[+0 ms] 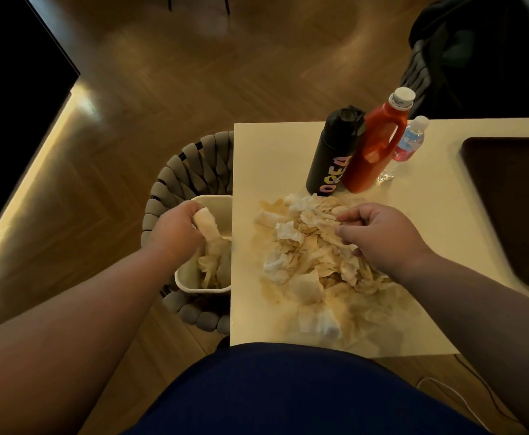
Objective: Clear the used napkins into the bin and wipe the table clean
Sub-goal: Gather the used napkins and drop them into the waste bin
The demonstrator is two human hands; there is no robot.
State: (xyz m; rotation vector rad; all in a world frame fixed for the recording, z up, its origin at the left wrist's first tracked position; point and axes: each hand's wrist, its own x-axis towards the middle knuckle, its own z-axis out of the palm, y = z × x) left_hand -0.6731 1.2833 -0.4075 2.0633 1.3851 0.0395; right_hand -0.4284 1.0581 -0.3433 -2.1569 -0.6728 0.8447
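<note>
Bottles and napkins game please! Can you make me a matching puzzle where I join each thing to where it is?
Things:
1. black bottle
2. small water bottle
3. napkin pile
4. white bin

Places:
A. beside the table's left edge, on a woven chair
B. under the right hand
C. left of the red bottle
D. right of the red bottle

Pairs: 1-C, 2-D, 3-B, 4-A

Place: looks to me like a home dining/living area, can't tell for sure
Floor: brown herringbone wood floor [194, 73]
Furniture: pale square table [275, 146] w/ grey woven-rope chair [188, 171] beside it
Tabletop: black printed flask [335, 152], red plastic jug [376, 142]
</note>
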